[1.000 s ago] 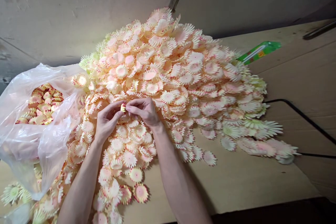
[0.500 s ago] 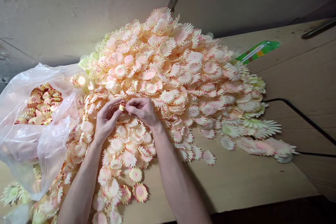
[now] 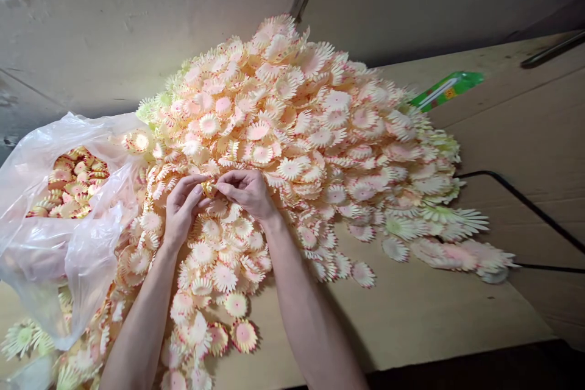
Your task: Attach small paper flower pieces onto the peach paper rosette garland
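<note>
Over the front of a big heap of artificial flower petal pieces (image 3: 258,130), my two hands work close together. My left hand (image 3: 181,207) pinches a small yellowish petal piece (image 3: 209,187) between thumb and fingers. Right beside it, my right hand (image 3: 247,193) has thumb and forefinger pressed together at the piece's right side; its grip there is partly hidden. The heap's pieces are round, pale pink and cream, with fringed edges and red tips. Several looser ones, such as a flat petal piece (image 3: 244,336), lie on the table below my forearms.
To the left, a clear plastic bag (image 3: 91,250) gapes over curled petal pieces (image 3: 77,180). A green packet (image 3: 450,90) lies behind the heap's right side, on cardboard (image 3: 525,128). A black cable or rod (image 3: 525,204) runs in from the right. A wall (image 3: 114,24) rises behind.
The petal piece has turned and shifted slightly left between my fingers. My left hand's fingers have moved a little left and spread around it; the right hand is almost where it was.
</note>
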Tool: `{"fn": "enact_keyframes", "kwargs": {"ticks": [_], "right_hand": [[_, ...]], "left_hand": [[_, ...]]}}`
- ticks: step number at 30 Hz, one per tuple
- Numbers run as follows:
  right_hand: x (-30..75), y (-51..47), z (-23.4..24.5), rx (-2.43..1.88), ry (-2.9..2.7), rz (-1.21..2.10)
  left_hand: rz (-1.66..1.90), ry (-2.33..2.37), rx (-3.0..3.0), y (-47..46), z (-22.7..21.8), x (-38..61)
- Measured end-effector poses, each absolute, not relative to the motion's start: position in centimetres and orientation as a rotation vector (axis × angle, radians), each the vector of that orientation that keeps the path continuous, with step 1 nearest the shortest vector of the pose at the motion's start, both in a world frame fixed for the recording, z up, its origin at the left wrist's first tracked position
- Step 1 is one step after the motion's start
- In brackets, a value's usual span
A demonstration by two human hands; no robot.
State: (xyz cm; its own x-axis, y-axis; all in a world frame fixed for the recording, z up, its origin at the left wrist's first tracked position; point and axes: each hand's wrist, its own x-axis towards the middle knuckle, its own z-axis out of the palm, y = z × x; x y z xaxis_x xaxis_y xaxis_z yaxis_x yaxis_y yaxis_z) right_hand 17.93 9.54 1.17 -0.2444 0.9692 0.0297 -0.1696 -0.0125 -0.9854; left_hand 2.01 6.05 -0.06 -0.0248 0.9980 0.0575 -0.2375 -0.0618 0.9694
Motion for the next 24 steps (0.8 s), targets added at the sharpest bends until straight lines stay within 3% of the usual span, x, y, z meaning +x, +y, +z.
{"fn": "enact_keyframes", "kwargs": {"ticks": [24], "right_hand": [[18.09, 9.35, 0.89, -0.958, -1.353, 1.434]], "left_hand": [[1.462, 1.187, 1.120, 6.24, -0.64, 2.03]]}}
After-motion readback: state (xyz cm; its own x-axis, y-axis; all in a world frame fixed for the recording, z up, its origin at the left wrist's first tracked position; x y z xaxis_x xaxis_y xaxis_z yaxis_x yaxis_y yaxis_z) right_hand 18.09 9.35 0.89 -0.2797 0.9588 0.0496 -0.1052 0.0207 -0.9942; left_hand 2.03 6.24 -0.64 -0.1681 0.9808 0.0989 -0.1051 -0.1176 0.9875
